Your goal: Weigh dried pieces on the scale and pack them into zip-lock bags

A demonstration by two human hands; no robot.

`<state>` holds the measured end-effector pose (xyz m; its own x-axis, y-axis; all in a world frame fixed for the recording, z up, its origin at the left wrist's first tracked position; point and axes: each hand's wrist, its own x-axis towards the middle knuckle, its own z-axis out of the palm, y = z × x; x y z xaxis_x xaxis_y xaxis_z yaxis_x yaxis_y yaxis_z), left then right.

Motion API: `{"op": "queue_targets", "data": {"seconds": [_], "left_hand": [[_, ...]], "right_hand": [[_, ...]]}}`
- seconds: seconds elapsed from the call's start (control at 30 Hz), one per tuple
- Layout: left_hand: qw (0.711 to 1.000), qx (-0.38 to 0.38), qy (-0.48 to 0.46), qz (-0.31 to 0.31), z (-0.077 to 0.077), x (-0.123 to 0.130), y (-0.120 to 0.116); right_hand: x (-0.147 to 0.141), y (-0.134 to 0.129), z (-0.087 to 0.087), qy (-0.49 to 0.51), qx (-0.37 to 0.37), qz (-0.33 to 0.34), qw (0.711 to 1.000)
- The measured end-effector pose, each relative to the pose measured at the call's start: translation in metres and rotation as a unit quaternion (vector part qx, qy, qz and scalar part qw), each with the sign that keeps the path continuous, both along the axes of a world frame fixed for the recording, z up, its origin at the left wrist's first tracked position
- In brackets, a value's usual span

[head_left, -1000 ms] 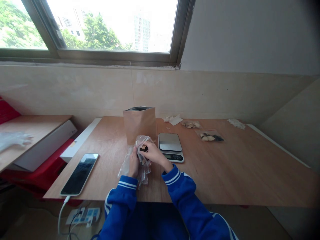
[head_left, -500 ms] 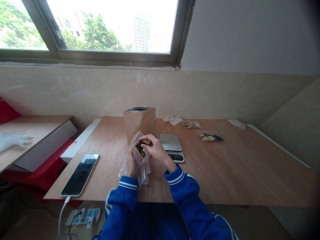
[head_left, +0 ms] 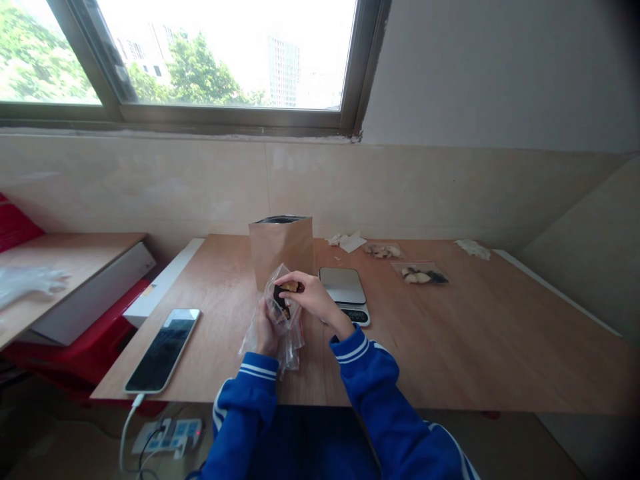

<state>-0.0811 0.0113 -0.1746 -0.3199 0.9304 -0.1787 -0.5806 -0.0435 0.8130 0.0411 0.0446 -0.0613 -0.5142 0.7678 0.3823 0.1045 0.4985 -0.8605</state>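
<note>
Scale (head_left: 343, 285) with illegibly small markings (head_left: 356, 315) sits beside hands (head_left: 314, 296) at clear bag (head_left: 290, 321).

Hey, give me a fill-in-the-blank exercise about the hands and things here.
The ____ hand pinches a piece at the mouth of a plastic bag.
Seen from here, the phone lies to the ____ of the scale.
The brown bag stands with its top ____.
The sleeves are white-striped and otherwise ____.

Missing words: right; left; open; blue.
</note>
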Motion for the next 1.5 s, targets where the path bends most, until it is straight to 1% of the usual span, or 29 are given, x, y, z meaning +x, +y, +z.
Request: {"op": "queue_targets", "data": {"seconds": [0.13,0.27,0.37,0.47,0.57,0.63,0.7,0.73,0.8,0.93,1.0,1.07,1.2,1.37,1.5], "left_hand": [[1.0,-0.011,-0.027,0.007,0.001,0.0,-0.001],[1.0,-0.009,0.005,0.01,0.004,0.0,-0.003],[1.0,0.003,-0.008,0.004,0.006,-0.001,-0.005],[1.0,0.019,-0.022,-0.009,0.008,-0.002,-0.007],[1.0,0.018,-0.015,-0.005,0.008,-0.002,-0.007],[1.0,0.011,-0.002,-0.003,0.007,-0.002,-0.007],[1.0,0.008,0.011,-0.002,0.006,-0.002,-0.007],[1.0,0.007,0.015,-0.003,0.006,-0.002,-0.006],[1.0,0.003,0.018,-0.003,0.005,-0.001,-0.006],[1.0,0.002,0.011,-0.003,0.004,-0.001,-0.006],[1.0,0.006,0.004,-0.002,0.004,0.0,-0.006],[1.0,0.009,-0.001,0.0,0.005,0.0,-0.007],[1.0,-0.002,0.001,-0.006,0.006,0.0,-0.006],[1.0,-0.003,0.005,-0.001,0.007,0.001,-0.006],[1.0,-0.004,-0.006,-0.001,0.008,0.003,-0.007]], "right_hand": [[0.001,0.001,0.001,0.035,-0.007,-0.022,0.999],[0.01,0.006,0.003,0.093,-0.023,-0.055,0.994],[0.019,0.017,0.012,0.148,-0.021,-0.091,0.985],[0.025,0.037,0.034,0.198,0.016,-0.147,0.969],[0.024,0.061,0.067,0.207,0.08,-0.178,0.959],[0.019,0.076,0.089,0.191,0.135,-0.179,0.956],[0.012,0.089,0.106,0.16,0.187,-0.176,0.953],[0.008,0.094,0.112,0.138,0.209,-0.174,0.952],[0.0,0.103,0.118,0.087,0.245,-0.167,0.951],[-0.014,0.113,0.118,-0.009,0.287,-0.118,0.95],[-0.019,0.116,0.116,-0.035,0.299,-0.093,0.949],[-0.021,0.117,0.116,-0.045,0.305,-0.083,0.948],[-0.022,0.121,0.113,-0.042,0.299,-0.084,0.95],[-0.028,0.128,0.103,-0.048,0.279,-0.068,0.957],[-0.033,0.133,0.098,-0.045,0.264,-0.098,0.959]]}}
